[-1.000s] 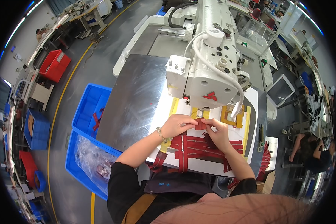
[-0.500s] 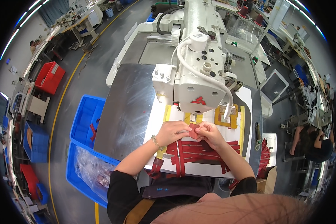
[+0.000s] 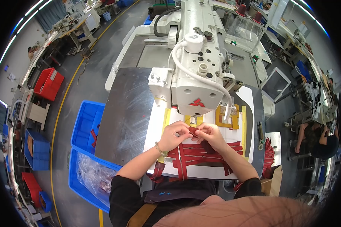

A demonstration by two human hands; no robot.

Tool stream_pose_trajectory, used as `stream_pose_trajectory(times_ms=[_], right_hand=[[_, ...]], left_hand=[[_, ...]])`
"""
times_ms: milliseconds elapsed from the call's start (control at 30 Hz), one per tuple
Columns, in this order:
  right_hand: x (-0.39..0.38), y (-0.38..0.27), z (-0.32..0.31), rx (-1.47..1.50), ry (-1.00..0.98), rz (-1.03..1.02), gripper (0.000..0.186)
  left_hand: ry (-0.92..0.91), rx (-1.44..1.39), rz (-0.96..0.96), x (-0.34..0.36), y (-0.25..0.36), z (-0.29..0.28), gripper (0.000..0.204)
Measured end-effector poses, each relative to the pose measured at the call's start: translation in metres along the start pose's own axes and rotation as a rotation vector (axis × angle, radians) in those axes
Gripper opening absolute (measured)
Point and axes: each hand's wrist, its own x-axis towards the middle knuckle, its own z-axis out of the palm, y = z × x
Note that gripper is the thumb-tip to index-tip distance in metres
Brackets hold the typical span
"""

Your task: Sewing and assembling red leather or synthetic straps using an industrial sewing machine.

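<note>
Left hand (image 3: 175, 134) and right hand (image 3: 211, 135) pinching small dark red strip (image 3: 193, 131) between fingertips, just below sewing machine (image 3: 196, 72)

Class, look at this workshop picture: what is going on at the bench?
A person sits at an industrial sewing machine. The left hand and right hand pinch a small dark red strip between them, just in front of the machine's head. More red strips lie spread on the white board under the wrists. Blue bins stand to the left.
</note>
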Motion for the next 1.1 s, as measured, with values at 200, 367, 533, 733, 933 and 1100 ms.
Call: stream_pose_trajectory(times_ms=[200, 367, 533, 733, 933, 1100], right_hand=[[-0.002, 0.004, 0.000, -0.137, -0.049, -0.163, 0.015], [0.001, 0.008, -0.003, -0.207, -0.024, -0.165, 0.016], [0.001, 0.009, 0.000, -0.163, 0.005, -0.127, 0.013], [0.002, 0.010, 0.001, -0.158, 0.014, -0.111, 0.011], [0.005, 0.011, 0.001, -0.150, 0.008, -0.116, 0.011], [0.004, 0.009, 0.003, -0.170, 0.004, -0.124, 0.010]], left_hand=[[0.081, -0.230, -0.168, 0.000, -0.010, 0.005, 0.010], [0.109, -0.306, -0.239, -0.001, -0.015, 0.013, 0.010], [0.125, -0.369, -0.252, -0.002, -0.013, 0.013, 0.011], [0.123, -0.270, -0.206, -0.002, -0.018, 0.012, 0.013], [0.129, -0.257, -0.190, 0.000, -0.018, 0.010, 0.013], [0.150, -0.237, -0.209, 0.001, -0.015, 0.012, 0.015]])
